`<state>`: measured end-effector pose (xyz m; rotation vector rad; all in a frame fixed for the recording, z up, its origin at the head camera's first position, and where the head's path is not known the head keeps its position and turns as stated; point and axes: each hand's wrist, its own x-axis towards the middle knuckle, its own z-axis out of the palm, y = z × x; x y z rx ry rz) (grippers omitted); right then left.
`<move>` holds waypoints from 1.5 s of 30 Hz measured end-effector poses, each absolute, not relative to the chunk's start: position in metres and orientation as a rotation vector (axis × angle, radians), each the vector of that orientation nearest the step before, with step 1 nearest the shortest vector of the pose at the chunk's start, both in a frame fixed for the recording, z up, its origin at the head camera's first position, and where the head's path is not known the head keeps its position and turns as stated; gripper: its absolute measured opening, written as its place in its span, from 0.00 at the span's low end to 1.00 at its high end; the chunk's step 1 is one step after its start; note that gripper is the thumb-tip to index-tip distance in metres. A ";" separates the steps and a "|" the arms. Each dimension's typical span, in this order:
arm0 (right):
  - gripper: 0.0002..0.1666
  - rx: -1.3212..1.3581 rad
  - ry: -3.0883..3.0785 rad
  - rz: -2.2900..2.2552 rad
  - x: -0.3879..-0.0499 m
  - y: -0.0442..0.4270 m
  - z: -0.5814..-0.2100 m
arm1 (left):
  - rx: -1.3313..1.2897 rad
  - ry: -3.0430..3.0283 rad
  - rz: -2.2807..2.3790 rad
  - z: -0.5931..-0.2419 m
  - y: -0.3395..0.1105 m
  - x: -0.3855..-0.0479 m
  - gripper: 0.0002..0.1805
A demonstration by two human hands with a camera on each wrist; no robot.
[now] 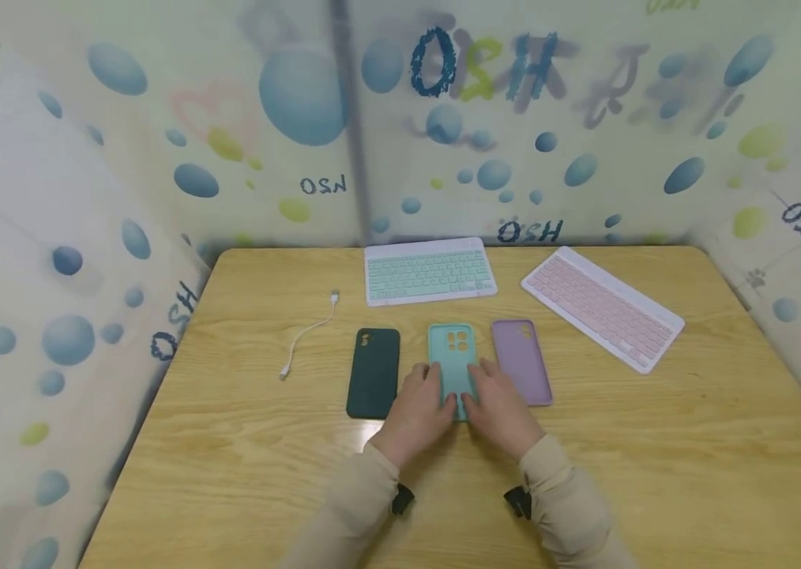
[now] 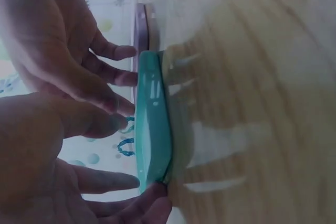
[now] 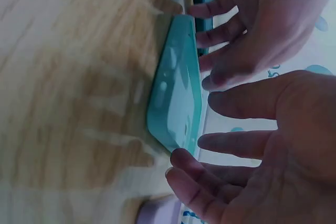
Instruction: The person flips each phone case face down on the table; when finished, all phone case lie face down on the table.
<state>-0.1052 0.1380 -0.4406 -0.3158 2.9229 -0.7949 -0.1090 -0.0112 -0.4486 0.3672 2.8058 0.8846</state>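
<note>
A turquoise phone case [image 1: 454, 362] with camera cutouts lies flat on the wooden table. My left hand [image 1: 416, 411] is at its left edge and my right hand [image 1: 503, 407] at its right edge, thumbs close together over the near end. In the left wrist view, the fingers of the left hand [image 2: 37, 150] reach the raised rim of the case [image 2: 155, 124], some at its corner. In the right wrist view, fingertips of the right hand [image 3: 268, 150] meet the rim beside a near corner. Fingers look extended, only slightly bent.
A dark green phone case [image 1: 374, 373] lies left of the turquoise one, a purple phone case [image 1: 521, 362] right of it. Behind are a mint-keyed keyboard [image 1: 430, 272] and a slanted pink-keyed keyboard [image 1: 603, 308]. At the left lies a short white cable [image 1: 308, 329].
</note>
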 end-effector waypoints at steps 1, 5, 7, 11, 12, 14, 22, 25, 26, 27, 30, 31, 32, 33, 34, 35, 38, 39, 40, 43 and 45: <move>0.28 -0.317 2.915 -0.794 -0.105 0.137 -0.442 | 0.362 2.813 0.886 -0.450 -0.010 -0.109 0.31; 0.28 -0.322 2.910 -0.795 -0.104 0.133 -0.444 | 0.340 2.835 0.891 -0.454 -0.008 -0.107 0.32; 0.27 -0.321 2.924 -0.794 -0.103 0.132 -0.445 | 0.341 2.846 0.907 -0.455 -0.008 -0.107 0.32; 0.26 -0.324 2.964 -0.806 -0.102 0.130 -0.447 | 0.354 2.880 0.946 -0.457 -0.008 -0.106 0.32; 0.25 -0.323 2.971 -0.808 -0.102 0.129 -0.448 | 0.356 2.888 0.953 -0.457 -0.009 -0.106 0.31; 0.25 -0.314 2.975 -0.819 -0.101 0.128 -0.448 | 0.353 2.891 0.969 -0.457 -0.009 -0.105 0.30; 0.27 -0.307 2.972 -0.868 -0.103 0.125 -0.446 | 0.366 2.874 1.000 -0.450 -0.013 -0.105 0.28; 0.30 -0.280 2.956 -0.900 -0.104 0.126 -0.446 | 0.384 2.884 1.033 -0.445 -0.014 -0.104 0.27; 0.32 -0.269 2.945 -0.911 -0.104 0.126 -0.445 | 0.387 2.882 1.045 -0.443 -0.014 -0.104 0.26; 0.33 -0.256 2.933 -0.920 -0.105 0.126 -0.445 | 0.389 2.881 1.051 -0.442 -0.015 -0.104 0.26; 0.37 -0.208 2.876 -0.945 -0.106 0.125 -0.444 | 0.382 2.865 1.087 -0.436 -0.015 -0.103 0.26; 0.38 -0.203 2.861 -0.955 -0.106 0.124 -0.444 | 0.381 2.858 1.098 -0.434 -0.016 -0.103 0.26; 0.38 -0.199 2.847 -0.966 -0.107 0.123 -0.444 | 0.380 2.851 1.109 -0.433 -0.016 -0.103 0.27; 0.39 -0.194 2.833 -0.974 -0.107 0.123 -0.444 | 0.378 2.844 1.122 -0.431 -0.016 -0.103 0.27; 0.39 -0.191 2.822 -0.981 -0.107 0.122 -0.444 | 0.380 2.839 1.138 -0.430 -0.016 -0.103 0.27; 0.39 -0.191 2.813 -0.983 -0.107 0.121 -0.444 | 0.381 2.833 1.151 -0.429 -0.016 -0.104 0.27; 0.39 -0.175 2.787 -0.996 -0.108 0.122 -0.443 | 0.393 2.818 1.184 -0.428 -0.015 -0.104 0.27; 0.40 -0.163 2.773 -1.002 -0.108 0.122 -0.443 | 0.402 2.813 1.195 -0.428 -0.015 -0.104 0.27; 0.41 -0.148 2.759 -1.011 -0.109 0.123 -0.443 | 0.413 2.811 1.209 -0.428 -0.016 -0.104 0.27; 0.42 -0.123 2.733 -1.050 -0.109 0.125 -0.441 | 0.453 2.815 1.232 -0.429 -0.017 -0.103 0.27; 0.40 -0.118 2.732 -1.078 -0.109 0.127 -0.440 | 0.467 2.831 1.242 -0.430 -0.019 -0.103 0.26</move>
